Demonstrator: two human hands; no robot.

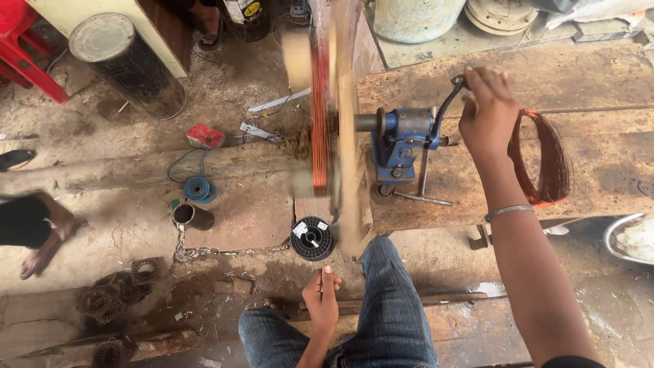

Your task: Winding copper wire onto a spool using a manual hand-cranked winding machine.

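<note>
Dusty workshop floor and a worn wooden bench [558, 75] fill the view. On the bench a blue hand-cranked winding machine [402, 140] spins a blurred wooden former [325, 123], already carrying a thick band of copper wire [319, 129]; how many turns remain cannot be told. The right hand [487, 112] is closed around the crank handle [455, 88]. The left hand [321, 300], at six o'clock, pinches something thin, probably the feed wire, just below a black wire spool [312, 238]. One finished copper coil [545, 160] lies at three o'clock. A metal bowl [630, 238] at four o'clock holds something pale.
</note>
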